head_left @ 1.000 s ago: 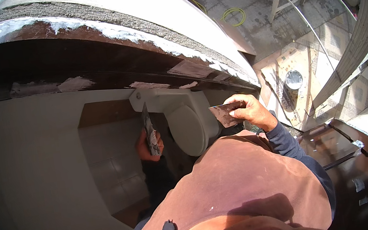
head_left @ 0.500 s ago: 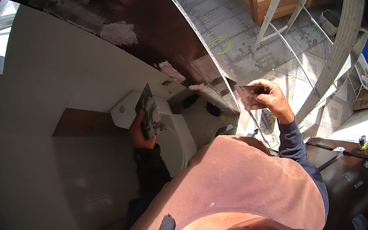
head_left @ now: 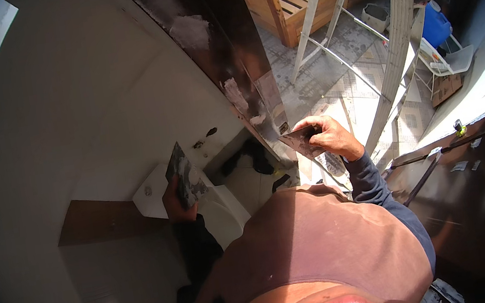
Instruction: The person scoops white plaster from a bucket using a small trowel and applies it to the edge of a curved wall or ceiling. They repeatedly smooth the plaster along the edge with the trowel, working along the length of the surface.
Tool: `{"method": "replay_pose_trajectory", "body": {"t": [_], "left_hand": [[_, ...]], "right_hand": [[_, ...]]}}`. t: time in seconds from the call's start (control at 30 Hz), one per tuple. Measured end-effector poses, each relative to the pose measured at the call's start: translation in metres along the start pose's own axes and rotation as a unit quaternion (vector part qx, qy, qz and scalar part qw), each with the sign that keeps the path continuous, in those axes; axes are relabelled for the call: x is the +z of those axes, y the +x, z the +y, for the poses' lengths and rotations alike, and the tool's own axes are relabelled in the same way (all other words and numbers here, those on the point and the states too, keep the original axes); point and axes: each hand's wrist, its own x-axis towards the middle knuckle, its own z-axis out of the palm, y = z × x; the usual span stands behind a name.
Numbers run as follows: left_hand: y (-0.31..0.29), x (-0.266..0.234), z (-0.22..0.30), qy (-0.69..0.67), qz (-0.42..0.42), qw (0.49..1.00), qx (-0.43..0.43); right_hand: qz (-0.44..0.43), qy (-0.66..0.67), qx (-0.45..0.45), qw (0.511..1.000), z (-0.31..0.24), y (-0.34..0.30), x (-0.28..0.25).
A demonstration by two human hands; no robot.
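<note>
My left hand is closed on a dark, flat putty spreader smeared with pale filler and held upright. My right hand pinches a thin, square-edged putty spreader between thumb and fingers. That blade's left corner is at the lower part of a dark brown door frame; whether it touches cannot be made out. Pale pinkish filler patches mark the frame above this blade.
A white toilet stands below my left hand. On the right are a ladder, a slatted wooden bed frame and a blue jug. A dark panel with pale patches lies at the lower right.
The view has turned, so the ladder and bed frame sit further left. My right hand has shifted left against the door frame, its blade now tilted. Both hands keep their spreaders.
</note>
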Motion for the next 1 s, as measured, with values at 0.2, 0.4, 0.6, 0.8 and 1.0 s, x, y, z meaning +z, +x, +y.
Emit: {"method": "replay_pose_trajectory", "body": {"t": [0.2,0.4,0.6,0.8,1.0], "left_hand": [[-0.008,-0.015,-0.032,0.059,-0.020,0.993,0.097],[0.000,-0.017,0.017,-0.037,-0.080,0.984,0.155],[0.018,0.007,0.106,-0.471,-0.179,0.851,-0.147],[0.015,0.024,0.144,-0.496,-0.216,0.836,-0.093],[0.017,0.027,0.148,-0.472,-0.250,0.836,-0.128]], "right_hand": [[0.024,-0.135,0.016,0.990,0.009,-0.012,0.033],[0.086,-0.122,0.001,0.989,-0.007,-0.016,0.058],[0.072,-0.396,-0.378,0.834,-0.099,-0.032,0.079],[0.036,-0.558,-0.424,0.712,-0.154,-0.036,0.109],[-0.027,-0.553,-0.442,0.705,-0.158,-0.028,0.110]]}}
